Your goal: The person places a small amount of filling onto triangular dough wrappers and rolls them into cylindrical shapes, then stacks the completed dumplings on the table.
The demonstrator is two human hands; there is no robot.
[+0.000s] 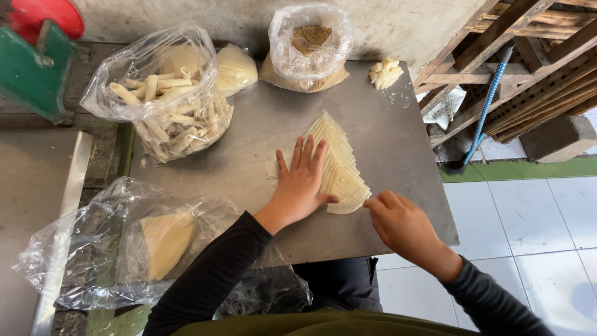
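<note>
Now | pale triangular wrappers [339, 163] fanned | left hand [301, 183] flat on them

Work table [249, 162]: dull grey sheet metal, smooth, matt, lightly scuffed; fanned wrappers [339, 165]: thin pale-yellow dough sheets, smooth, faintly translucent. Bags [134, 68]: clear glossy plastic film, crinkled; rolled sticks [174, 118] inside: matt, pale dough. Crate [528, 68]: rough unfinished wood; floor tiles [528, 218]: glazed, smooth, white; sleeves [211, 280]: dark matt cloth.

Single head-worn view, looking steeply down, close over a metal table [398, 155], tiled floor [528, 224] at right
</note>
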